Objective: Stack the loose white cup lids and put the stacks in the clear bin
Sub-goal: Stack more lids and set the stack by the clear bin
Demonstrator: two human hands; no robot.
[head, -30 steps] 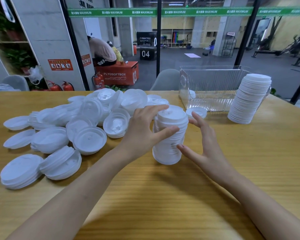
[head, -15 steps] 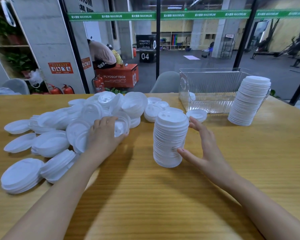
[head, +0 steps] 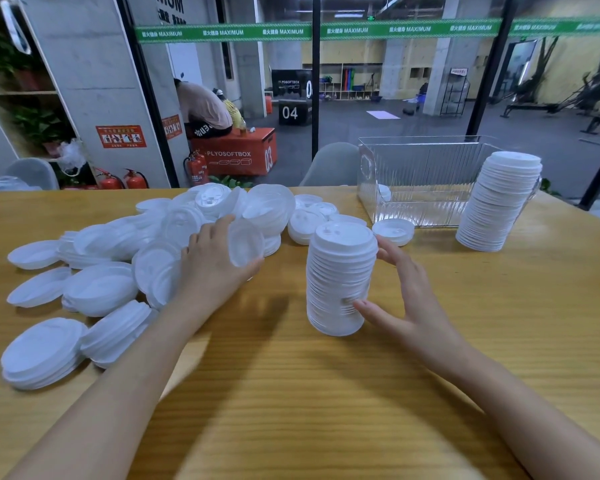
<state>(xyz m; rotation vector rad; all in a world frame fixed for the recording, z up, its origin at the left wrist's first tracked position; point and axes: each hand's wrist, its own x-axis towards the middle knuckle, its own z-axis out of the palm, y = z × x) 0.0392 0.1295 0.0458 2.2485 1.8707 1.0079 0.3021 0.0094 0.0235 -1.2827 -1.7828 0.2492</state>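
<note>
**Gripping one lid beside a standing stack**

The stack stands upright on the table, a column of nested white lids; the top one shows its raised rim and small moulded marks. The right hand is spread against the stack's right side, thumb touching low down and fingers reaching toward the top. Just left of the stack, the left hand curls round a single lid, held tilted on edge. That lid is blurred and looks half see-through, so I cannot tell which face points where, and it covers the fingertips behind it.

Farther left of the stack lies the heap of loose lids, some face up, some hollow side up, some in short leaning piles. Behind and right of the stack sits the clear ribbed bin, with one lid flat on the table just in front of it. A tall stack well right of the stack hides the bin's far end. A white shape inside the bin's near corner is too small to identify. Both forearms are cut off by the bottom edge.
</note>
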